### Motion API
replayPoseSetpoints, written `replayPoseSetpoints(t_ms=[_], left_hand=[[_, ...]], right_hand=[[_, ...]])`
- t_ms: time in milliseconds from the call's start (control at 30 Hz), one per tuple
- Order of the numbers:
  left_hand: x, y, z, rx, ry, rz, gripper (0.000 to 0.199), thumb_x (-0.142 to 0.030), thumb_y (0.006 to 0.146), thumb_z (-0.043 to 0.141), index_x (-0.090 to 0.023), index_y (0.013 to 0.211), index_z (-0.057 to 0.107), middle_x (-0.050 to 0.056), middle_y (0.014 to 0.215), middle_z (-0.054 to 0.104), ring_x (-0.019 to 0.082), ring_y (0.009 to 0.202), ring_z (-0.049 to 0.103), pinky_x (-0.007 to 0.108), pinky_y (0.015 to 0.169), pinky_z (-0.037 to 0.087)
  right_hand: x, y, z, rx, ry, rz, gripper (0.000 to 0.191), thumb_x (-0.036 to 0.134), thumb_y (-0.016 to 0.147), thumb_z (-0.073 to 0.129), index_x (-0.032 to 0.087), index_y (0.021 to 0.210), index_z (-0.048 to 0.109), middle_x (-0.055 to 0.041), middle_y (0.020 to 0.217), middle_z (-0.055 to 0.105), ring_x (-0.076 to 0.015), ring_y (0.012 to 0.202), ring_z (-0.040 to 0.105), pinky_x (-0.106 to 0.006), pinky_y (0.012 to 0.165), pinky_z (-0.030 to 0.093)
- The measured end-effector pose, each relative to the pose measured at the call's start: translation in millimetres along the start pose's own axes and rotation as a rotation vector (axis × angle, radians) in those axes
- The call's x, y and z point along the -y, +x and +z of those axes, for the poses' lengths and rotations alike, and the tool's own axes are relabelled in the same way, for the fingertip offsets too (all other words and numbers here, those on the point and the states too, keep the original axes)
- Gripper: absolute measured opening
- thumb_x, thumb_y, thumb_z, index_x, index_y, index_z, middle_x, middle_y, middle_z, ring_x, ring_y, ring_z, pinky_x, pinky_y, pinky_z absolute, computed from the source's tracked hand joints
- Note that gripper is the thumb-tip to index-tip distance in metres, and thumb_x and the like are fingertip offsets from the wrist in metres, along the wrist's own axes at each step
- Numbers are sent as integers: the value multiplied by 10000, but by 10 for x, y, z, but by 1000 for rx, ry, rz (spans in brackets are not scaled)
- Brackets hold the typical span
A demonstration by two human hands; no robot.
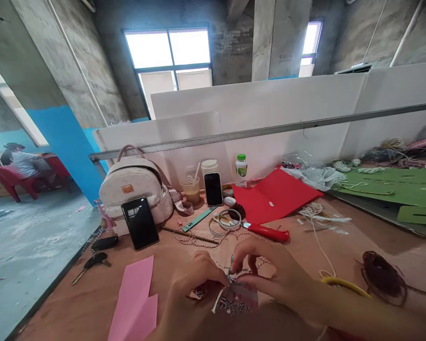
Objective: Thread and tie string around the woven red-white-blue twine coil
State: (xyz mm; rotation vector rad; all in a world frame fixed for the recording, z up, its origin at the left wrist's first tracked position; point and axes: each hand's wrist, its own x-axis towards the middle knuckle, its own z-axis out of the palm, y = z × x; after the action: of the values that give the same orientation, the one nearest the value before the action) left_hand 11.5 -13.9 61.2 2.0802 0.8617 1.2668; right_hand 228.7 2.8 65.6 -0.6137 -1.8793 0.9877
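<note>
Fingers [243, 251] of the left hand [193, 289] and the right hand [279, 277] are curled nearly shut, and a small black-and-white patterned piece [234, 303] is pinched between them, low in the view, above a tan tabletop [326, 237]. Its long axis is held roughly level, running left to right, though part of it is hidden by the fingers. A short white cord [217, 300] is seen pointing down and left from it. Beyond the hands, a white backpack [133, 189] and a red folder [275, 196] are laid on the table, and a pink paper sheet [133, 298] is placed to the left. A red-handled utility knife [266, 232] is set farther back, with a twisted red-and-white cord [195, 239] stretched just behind the hands. To the right, a yellow cord [344, 285] and a dark fibre coil [383, 277] are left lying.
</note>
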Motion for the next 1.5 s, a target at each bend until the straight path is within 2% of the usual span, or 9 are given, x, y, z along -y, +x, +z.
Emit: replayPoseSetpoints(t_ms=[200, 367, 533, 700, 833, 933, 1100, 1300, 1500], left_hand=[[7, -24, -6, 2, -16, -11, 138, -111, 844, 711, -236, 787, 699, -26, 710, 608, 115, 616, 525, 206, 557, 384], [-9, 2, -3, -11, -57, -86, 133, -126, 819, 751, -226, 737, 719, -9, 703, 652, 133, 635, 571, 217, 577, 410], [-23, 15, 9, -44, -148, -176, 127, -113, 769, 786, -231, 741, 750, -2, 717, 703, 139, 644, 602, 206, 580, 426], [-24, 22, 30, -79, -125, -214, 143, -93, 736, 772, -236, 746, 773, -8, 685, 704, 123, 605, 579, 196, 568, 422], [-67, 52, 54, -152, -189, -350, 122, -111, 699, 770, -223, 698, 721, -22, 647, 708, 125, 597, 620, 183, 551, 440], [-117, 86, 63, -157, -279, -435, 137, -94, 666, 745, -225, 699, 724, -20, 651, 733, 137, 606, 665, 182, 545, 462], [-125, 101, 62, -160, -234, -399, 166, -81, 648, 731, -235, 690, 777, -14, 657, 738, 124, 607, 651, 173, 554, 464], [-81, 76, 69, -188, -148, -399, 193, -67, 629, 646, -226, 666, 749, -21, 645, 721, 123, 583, 616, 181, 537, 441], [-82, 74, 55, -139, -73, -370, 149, -105, 674, 666, -214, 678, 768, 5, 647, 717, 139, 582, 581, 209, 540, 408]], right_hand=[[-19, 9, 10, 32, 10, -5, 128, 183, 887, 745, 231, 973, 664, 8, 942, 710, -131, 854, 638, -208, 697, 495], [-21, 0, 11, 41, -27, -28, 131, 141, 886, 726, 225, 956, 655, 16, 912, 703, -117, 815, 626, -192, 696, 495], [-41, -20, 27, 5, -124, -106, 163, 91, 880, 689, 231, 953, 648, 16, 910, 693, -114, 803, 613, -174, 668, 493], [-74, -1, 22, -28, -200, -209, 131, 139, 902, 679, 241, 969, 631, 22, 889, 678, -117, 787, 602, -175, 641, 475], [-79, 18, 0, -7, -238, -210, 117, 172, 923, 667, 254, 993, 620, 25, 909, 676, -117, 790, 604, -185, 651, 471], [-93, 21, -7, -1, -267, -227, 87, 211, 949, 652, 266, 1006, 616, 25, 918, 679, -124, 793, 606, -204, 651, 465], [-132, 4, -8, -2, -307, -292, 126, 203, 953, 644, 281, 1036, 591, 30, 914, 674, -133, 797, 607, -232, 671, 453], [-142, 5, -7, 7, -340, -332, 95, 203, 974, 608, 271, 1033, 576, 16, 897, 675, -152, 801, 623, -255, 690, 451], [-85, 38, -5, -6, -423, -387, 38, 213, 1004, 550, 238, 998, 577, -3, 845, 690, -161, 749, 625, -269, 652, 451]])
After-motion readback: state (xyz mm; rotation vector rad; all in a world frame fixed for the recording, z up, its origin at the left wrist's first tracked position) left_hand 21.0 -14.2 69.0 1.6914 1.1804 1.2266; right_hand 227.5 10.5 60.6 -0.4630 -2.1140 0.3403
